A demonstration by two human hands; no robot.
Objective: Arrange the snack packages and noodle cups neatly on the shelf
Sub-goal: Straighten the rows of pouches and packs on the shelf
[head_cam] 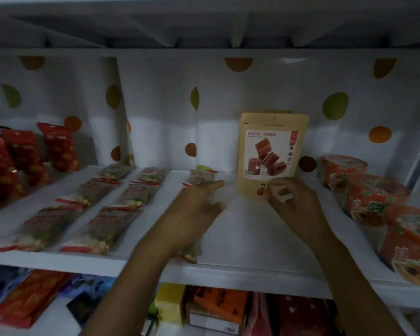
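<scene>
A tan snack pouch (272, 151) stands upright near the back of the white shelf (240, 238). My right hand (294, 202) is at its lower edge, fingers curled, thumb and fingertips touching the pouch's bottom. My left hand (194, 209) hovers flat with fingers apart over a row of clear snack packets (200, 177), covering the nearer ones. Two more rows of clear packets (102, 207) lie flat to the left. Orange noodle cups (374, 192) line up along the right side.
Red snack bags (17, 158) stand at the far left of the shelf. The back wall carries coloured dots. The lower shelf holds orange, yellow and red boxes and bags (218, 309). Another shelf board hangs overhead.
</scene>
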